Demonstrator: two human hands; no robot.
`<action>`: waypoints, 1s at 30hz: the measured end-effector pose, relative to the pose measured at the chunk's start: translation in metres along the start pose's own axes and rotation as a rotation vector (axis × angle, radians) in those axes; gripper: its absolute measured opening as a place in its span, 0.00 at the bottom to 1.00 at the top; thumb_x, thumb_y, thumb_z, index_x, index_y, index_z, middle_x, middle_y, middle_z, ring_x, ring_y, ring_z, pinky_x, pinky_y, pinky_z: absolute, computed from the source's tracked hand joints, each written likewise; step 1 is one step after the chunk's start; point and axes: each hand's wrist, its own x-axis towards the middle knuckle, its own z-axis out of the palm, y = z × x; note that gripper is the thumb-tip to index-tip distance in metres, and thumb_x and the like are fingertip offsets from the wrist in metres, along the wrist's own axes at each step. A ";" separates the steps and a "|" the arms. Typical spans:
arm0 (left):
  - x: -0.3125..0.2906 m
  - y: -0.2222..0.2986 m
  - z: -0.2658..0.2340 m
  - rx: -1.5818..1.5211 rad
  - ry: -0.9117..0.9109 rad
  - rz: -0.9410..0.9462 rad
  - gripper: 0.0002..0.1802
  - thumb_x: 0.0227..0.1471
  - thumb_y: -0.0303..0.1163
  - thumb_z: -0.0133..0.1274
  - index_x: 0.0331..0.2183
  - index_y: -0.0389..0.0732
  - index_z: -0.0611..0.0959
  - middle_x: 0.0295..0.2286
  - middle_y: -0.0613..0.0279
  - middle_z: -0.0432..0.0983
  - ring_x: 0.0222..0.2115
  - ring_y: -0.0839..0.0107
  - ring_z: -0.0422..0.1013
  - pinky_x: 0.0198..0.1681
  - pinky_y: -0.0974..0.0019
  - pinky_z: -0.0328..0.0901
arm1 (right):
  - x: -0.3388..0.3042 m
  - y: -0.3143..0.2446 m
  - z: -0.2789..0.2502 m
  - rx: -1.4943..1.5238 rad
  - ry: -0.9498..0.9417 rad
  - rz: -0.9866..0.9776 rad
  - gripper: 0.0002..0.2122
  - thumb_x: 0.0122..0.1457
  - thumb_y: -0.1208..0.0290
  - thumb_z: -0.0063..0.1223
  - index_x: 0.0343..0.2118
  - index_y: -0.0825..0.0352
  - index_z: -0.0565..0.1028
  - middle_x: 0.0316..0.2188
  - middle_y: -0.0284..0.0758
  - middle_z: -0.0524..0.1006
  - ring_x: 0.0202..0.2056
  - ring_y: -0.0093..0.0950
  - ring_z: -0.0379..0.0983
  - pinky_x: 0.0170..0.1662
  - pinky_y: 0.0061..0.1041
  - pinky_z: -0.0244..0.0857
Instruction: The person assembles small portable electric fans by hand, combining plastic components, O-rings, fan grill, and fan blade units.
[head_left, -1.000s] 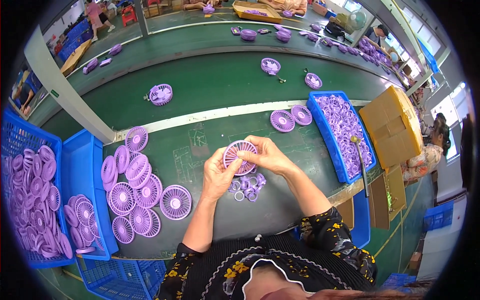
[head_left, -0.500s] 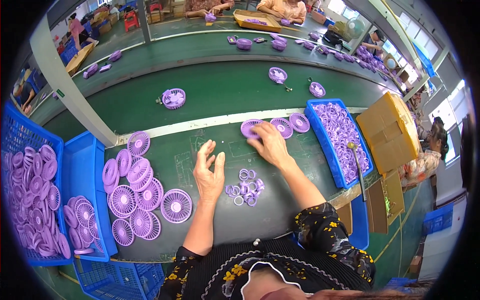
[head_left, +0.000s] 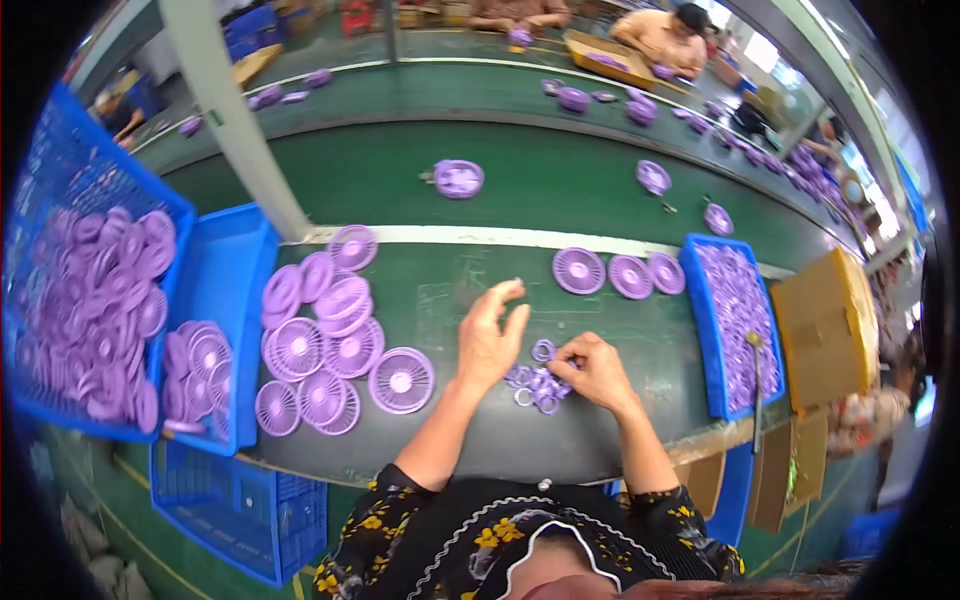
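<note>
A small heap of purple plastic rings (head_left: 535, 382) lies on the green table in front of me. My right hand (head_left: 597, 371) rests on the heap's right side, fingertips pinching at one ring. Just left of the heap, my left hand (head_left: 490, 340) hovers with fingers spread and holds nothing. To the left lies a pile of round purple fan grilles (head_left: 335, 340). Three finished purple grilles (head_left: 615, 273) sit in a row at the table's far edge.
Blue crates of purple parts stand at the left (head_left: 90, 310) and a blue tray (head_left: 735, 320) at the right, beside a yellow cardboard box (head_left: 825, 325). A green conveyor belt (head_left: 380, 180) carries purple fan parts behind the table. Other people work at the far side.
My right hand set the assembled grille down in the far row and came back to the ring heap. My left hand let go and now hovers open.
</note>
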 end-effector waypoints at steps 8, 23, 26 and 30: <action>-0.052 0.062 -0.092 0.571 -0.284 0.071 0.29 0.48 0.32 0.64 0.52 0.38 0.75 0.47 0.48 0.75 0.50 0.49 0.71 0.52 0.52 0.67 | -0.022 0.000 0.007 0.775 0.064 0.161 0.05 0.64 0.74 0.55 0.35 0.70 0.74 0.34 0.34 0.78 0.32 0.22 0.77 0.38 0.20 0.73; -0.094 0.044 -0.130 0.624 -0.092 0.123 0.19 0.58 0.33 0.57 0.51 0.38 0.79 0.45 0.49 0.79 0.46 0.50 0.75 0.48 0.55 0.71 | -0.027 -0.043 0.031 0.953 -0.053 0.112 0.06 0.65 0.76 0.54 0.43 0.68 0.74 0.35 0.35 0.80 0.32 0.20 0.77 0.34 0.17 0.74; -0.086 0.061 -0.117 0.219 0.057 -0.219 0.14 0.62 0.34 0.54 0.47 0.38 0.80 0.26 0.57 0.80 0.29 0.74 0.76 0.33 0.66 0.69 | -0.022 -0.061 0.031 0.949 -0.025 0.177 0.08 0.65 0.76 0.55 0.44 0.70 0.76 0.32 0.35 0.80 0.26 0.19 0.77 0.29 0.17 0.74; -0.078 0.050 -0.099 -0.239 -0.001 -0.325 0.13 0.64 0.29 0.49 0.47 0.34 0.81 0.35 0.62 0.81 0.37 0.80 0.74 0.39 0.71 0.70 | -0.024 -0.064 0.025 1.011 -0.082 0.166 0.11 0.65 0.74 0.55 0.49 0.70 0.76 0.35 0.33 0.80 0.36 0.23 0.79 0.39 0.22 0.77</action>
